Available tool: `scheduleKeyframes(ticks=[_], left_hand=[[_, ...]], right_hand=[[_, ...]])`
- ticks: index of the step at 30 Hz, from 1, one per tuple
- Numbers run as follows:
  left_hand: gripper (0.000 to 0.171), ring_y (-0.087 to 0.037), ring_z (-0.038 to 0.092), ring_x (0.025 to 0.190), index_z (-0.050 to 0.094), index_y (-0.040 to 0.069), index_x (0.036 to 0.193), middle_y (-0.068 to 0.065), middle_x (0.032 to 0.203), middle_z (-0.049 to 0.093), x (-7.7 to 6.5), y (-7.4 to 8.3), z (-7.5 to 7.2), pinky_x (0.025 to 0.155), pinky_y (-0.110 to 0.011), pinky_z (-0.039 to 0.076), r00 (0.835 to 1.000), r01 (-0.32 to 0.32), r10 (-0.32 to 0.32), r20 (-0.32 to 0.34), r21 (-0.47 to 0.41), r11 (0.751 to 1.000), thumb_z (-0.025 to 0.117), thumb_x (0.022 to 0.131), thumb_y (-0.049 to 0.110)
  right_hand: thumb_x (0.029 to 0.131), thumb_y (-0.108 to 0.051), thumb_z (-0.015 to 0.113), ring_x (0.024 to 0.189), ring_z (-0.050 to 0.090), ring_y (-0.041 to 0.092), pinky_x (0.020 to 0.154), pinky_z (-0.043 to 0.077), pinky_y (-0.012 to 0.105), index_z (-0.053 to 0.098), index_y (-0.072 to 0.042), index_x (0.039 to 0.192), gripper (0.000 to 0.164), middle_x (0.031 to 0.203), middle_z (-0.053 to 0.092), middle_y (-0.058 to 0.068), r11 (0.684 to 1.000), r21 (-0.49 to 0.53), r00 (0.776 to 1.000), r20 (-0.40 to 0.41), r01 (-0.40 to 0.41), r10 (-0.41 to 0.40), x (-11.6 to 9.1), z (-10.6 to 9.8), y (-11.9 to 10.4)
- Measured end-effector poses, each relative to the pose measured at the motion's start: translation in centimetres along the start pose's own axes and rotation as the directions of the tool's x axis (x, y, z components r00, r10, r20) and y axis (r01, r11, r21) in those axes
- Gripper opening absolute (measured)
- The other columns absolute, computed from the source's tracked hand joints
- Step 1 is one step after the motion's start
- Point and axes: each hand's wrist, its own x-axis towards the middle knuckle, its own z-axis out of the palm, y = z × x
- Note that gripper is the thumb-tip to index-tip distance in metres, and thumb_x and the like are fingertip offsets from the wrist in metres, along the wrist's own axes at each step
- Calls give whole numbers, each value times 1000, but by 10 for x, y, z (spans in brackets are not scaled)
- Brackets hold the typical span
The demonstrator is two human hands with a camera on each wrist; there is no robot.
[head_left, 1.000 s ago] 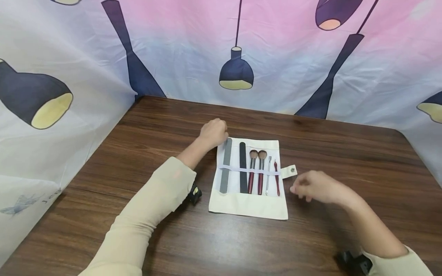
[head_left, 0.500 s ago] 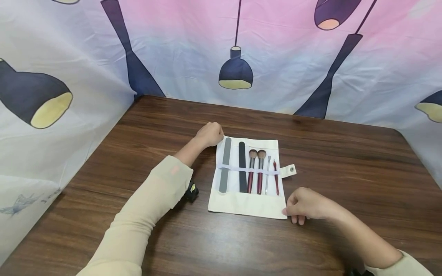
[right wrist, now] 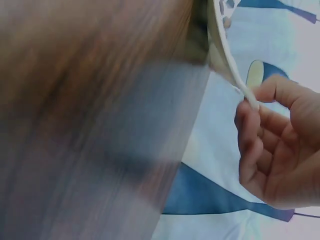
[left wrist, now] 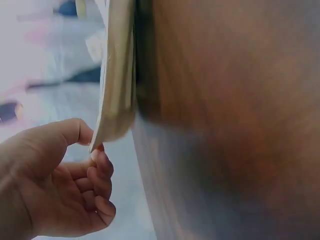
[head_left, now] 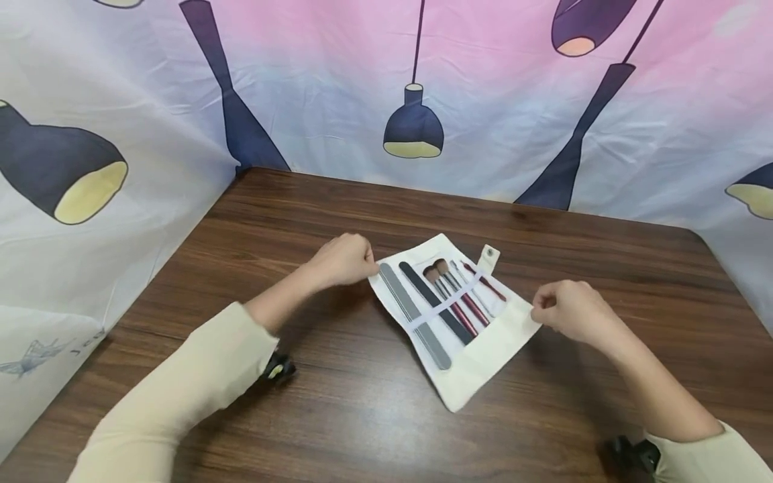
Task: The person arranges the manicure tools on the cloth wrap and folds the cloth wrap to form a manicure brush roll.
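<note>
A cream fabric roll-up pouch is held turned at an angle over the table. My left hand pinches its left corner between thumb and fingers, and my right hand pinches the right corner. Under the pouch's white elastic band lie a grey nail file, a black nail file, two makeup brushes, a thin silver tool and a slim red tool. A snap tab sticks out at the upper right. Both wrist views show the pouch edge-on, raised off the wood.
The brown wooden table extends all round beneath the pouch. Behind it and along the left hangs a cloth backdrop printed with lamps. A small black device sits by the left sleeve, another by the right sleeve.
The right hand went down to the pouch's lower right corner, took hold of it and moved up. The left hand moved down and left. The pouch turned counterclockwise and lifted.
</note>
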Motion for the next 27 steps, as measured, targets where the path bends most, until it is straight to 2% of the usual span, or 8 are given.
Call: scheduleKeyframes(ticks=[2,7,12,17,22,25,27], left_hand=[[26,-9,41,44,57,15,57,5,50,50,-18,6,4,46,-25,35,1000,19,-19,19,3,1000,62,81,21],[19,-11,48,47,59,17,58,6,52,54,-59,21,21,48,-27,40,996,21,-21,85,-7,1000,66,76,18],[23,-9,44,45,55,19,51,10,46,47,-84,31,42,44,-27,38,991,-23,20,133,15,1000,65,71,16],[32,-9,35,45,44,18,46,9,45,35,-92,35,55,41,-28,32,989,-57,47,141,64,996,64,71,16],[39,-11,36,45,42,17,45,7,46,37,-92,36,58,42,-30,35,987,-58,36,156,137,989,67,76,20],[41,-11,37,45,43,17,45,6,46,38,-91,37,56,43,-30,37,985,-72,40,171,183,981,68,78,21],[40,-11,38,47,44,16,47,6,48,39,-90,37,52,45,-30,38,983,-103,68,172,205,973,69,78,21]], right_hand=[[81,-15,60,49,42,15,43,31,30,62,-11,76,7,57,50,-2,998,-57,998,-52,-32,30,7,-2,2],[85,-17,60,53,43,21,43,31,33,64,-7,86,11,63,53,3,987,-124,987,-133,-104,88,29,0,7],[86,-17,59,55,44,22,45,32,34,65,-6,90,14,63,54,4,986,-110,982,-155,-124,106,51,6,9],[87,-16,57,57,44,22,46,32,34,64,-8,85,11,63,52,3,986,-105,986,-117,-133,120,62,10,12],[87,-15,58,59,45,22,49,33,35,63,-8,81,10,63,51,3,982,-115,987,-71,-153,145,68,15,15],[86,-15,60,66,50,27,52,36,38,63,-5,90,11,73,57,9,973,-149,983,-61,-178,171,70,16,15],[86,-16,61,72,53,31,55,39,42,61,-3,98,18,84,60,14,966,-177,982,-49,-189,183,68,15,13]])
